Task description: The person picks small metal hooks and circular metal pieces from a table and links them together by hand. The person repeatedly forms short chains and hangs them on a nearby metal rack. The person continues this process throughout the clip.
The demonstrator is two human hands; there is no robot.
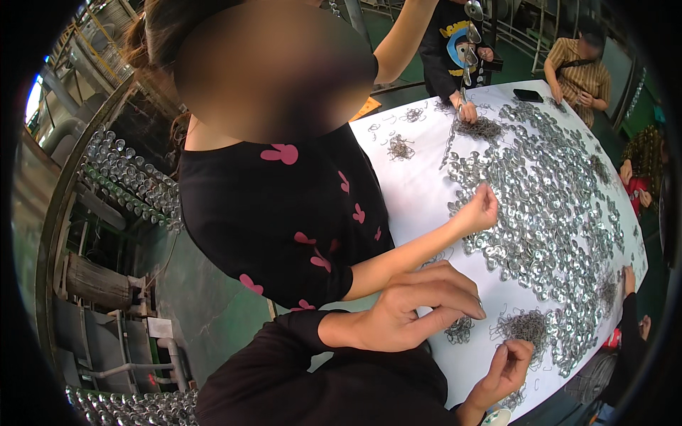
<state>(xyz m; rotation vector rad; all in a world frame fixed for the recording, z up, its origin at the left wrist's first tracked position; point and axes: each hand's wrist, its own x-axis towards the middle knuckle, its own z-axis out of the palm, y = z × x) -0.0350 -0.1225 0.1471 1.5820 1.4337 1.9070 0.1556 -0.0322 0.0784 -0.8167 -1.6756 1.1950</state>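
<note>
My left hand (430,305) reaches over the table from a dark sleeve, thumb and fingers drawn together in a pinch; whatever sits at the fingertips is too small to name. Lower right, my right hand (503,373) has its fingers curled in beside a heap of thin wire hooks (524,328), and I cannot make out what they hold. A smaller clump of metal pieces (459,331) lies just under my left hand. Beyond both hands, shiny round metal pieces (543,213) spread thickly over the white table (455,369).
Close on my left, a co-worker in a black shirt with pink shapes (284,220) stretches a hand (481,209) over the shiny pieces. Other people work round the far edges. A dark phone (528,95) lies at the back. Strung shiny pieces (131,177) hang at left.
</note>
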